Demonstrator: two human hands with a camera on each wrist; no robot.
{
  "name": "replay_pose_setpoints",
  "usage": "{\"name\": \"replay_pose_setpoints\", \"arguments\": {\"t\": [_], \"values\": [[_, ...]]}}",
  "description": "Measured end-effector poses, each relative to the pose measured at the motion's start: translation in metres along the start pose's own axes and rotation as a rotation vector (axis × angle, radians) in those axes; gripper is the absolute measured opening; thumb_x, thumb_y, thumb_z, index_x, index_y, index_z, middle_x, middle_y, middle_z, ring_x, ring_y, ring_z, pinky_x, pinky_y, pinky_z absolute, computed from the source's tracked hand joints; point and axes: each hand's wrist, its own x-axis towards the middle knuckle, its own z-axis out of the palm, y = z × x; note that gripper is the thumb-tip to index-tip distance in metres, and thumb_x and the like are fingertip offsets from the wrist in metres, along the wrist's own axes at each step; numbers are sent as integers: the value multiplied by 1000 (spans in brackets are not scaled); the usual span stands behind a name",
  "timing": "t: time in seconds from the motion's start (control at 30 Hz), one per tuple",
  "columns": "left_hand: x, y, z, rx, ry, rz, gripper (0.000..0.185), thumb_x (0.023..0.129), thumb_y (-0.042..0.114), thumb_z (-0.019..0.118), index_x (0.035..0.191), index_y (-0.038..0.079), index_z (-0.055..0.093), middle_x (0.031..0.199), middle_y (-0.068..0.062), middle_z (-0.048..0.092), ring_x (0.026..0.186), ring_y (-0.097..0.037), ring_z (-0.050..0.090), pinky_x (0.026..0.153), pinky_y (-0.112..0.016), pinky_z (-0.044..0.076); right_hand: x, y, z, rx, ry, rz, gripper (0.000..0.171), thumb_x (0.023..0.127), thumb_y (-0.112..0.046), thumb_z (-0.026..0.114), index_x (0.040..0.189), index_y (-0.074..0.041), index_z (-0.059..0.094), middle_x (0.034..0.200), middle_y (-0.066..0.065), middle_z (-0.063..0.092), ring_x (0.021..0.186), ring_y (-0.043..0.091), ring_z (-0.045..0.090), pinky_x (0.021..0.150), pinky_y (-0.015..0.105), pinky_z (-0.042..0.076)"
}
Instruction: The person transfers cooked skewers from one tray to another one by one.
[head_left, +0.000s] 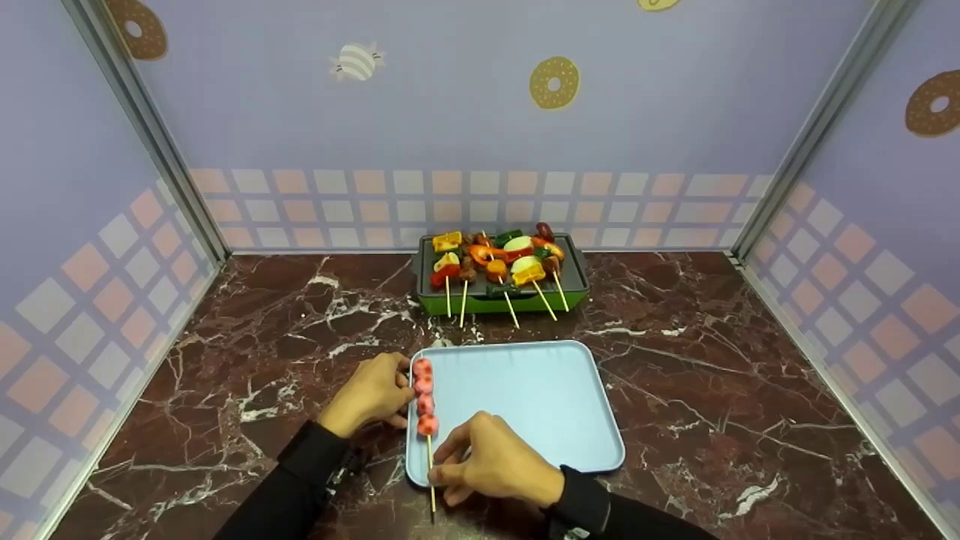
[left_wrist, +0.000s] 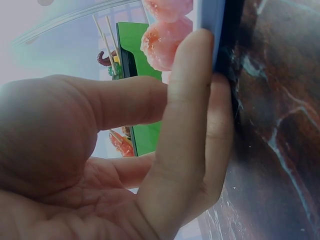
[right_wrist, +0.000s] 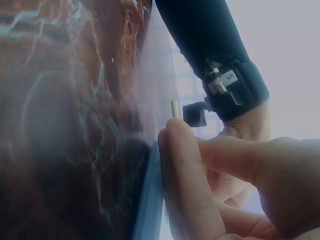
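A light blue tray (head_left: 540, 397) lies on the marble table. Along its left rim lies a skewer of pink balls (head_left: 424, 396), its stick reaching past the tray's near edge. My left hand (head_left: 397, 388) grips the tray's left rim beside the balls; the left wrist view shows a finger (left_wrist: 190, 115) laid over the tray rim (left_wrist: 209, 25) and the pink balls (left_wrist: 162, 42) just beyond. My right hand (head_left: 444, 465) pinches the skewer's stick near its bare end. In the right wrist view the stick end (right_wrist: 174, 108) pokes out above the pinching fingertips (right_wrist: 175, 150).
A green tabletop grill (head_left: 499, 296) stands behind the tray, loaded with several vegetable and meat skewers (head_left: 499, 259) whose sticks point toward me. Walls with a tile and doughnut pattern enclose the table on three sides.
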Motion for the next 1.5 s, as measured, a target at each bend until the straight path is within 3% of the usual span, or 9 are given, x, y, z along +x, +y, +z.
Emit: {"name": "replay_pose_setpoints", "arguments": {"t": [0.23, 0.6, 0.87, 1.17, 1.27, 1.5], "values": [[-1, -1, 1, 4, 3, 2, 52, 103, -10, 70, 154, -15, 58, 110, -18, 71, 68, -24, 81, 58, -33, 77, -3, -1, -20, -71, 50, -13, 15, 99, -12, 93, 109, -3, 86, 92, 15, 87, 68, 21, 85, 63, 31, 77], [-1, 0, 2, -5, 2, -25, 49, 106, -10, 68, 154, -12, 60, 105, -15, 69, 66, -22, 78, 58, -34, 77, -2, -5, -74, -233, 184, -101, 32, 102, -14, 91, 124, 6, 82, 101, 12, 84, 71, 27, 85, 64, 39, 79], [-1, -1, 1, 3, 8, -28, 51, 105, -10, 69, 155, -12, 60, 105, -16, 71, 67, -23, 79, 59, -34, 77, -5, -15, -117, -405, 354, -185, 31, 100, -23, 93, 123, -3, 86, 106, 13, 88, 67, 13, 80, 59, 25, 73], [1, -1, 1, 1, 3, -32, 53, 104, -11, 67, 156, -13, 59, 106, -14, 69, 67, -20, 77, 59, -32, 77, -5, -29, -156, -487, 485, -152, 33, 102, -27, 92, 126, -6, 85, 117, 16, 88, 85, 20, 83, 69, 26, 74], [2, -1, 2, 0, 7, -36, 52, 105, -10, 68, 156, -12, 59, 105, -14, 70, 65, -19, 77, 59, -33, 77, -4, -32, -170, -521, 536, -170, 32, 103, -28, 91, 126, -6, 85, 114, 15, 88, 92, 26, 83, 73, 30, 75], [2, -3, 2, 0, 13, -30, 50, 104, -10, 69, 154, -13, 60, 104, -15, 72, 63, -19, 78, 57, -33, 76, 3, -36, -196, -581, 639, -211, 29, 105, -26, 89, 126, -6, 87, 114, 16, 88, 97, 34, 84, 90, 52, 74]]}}
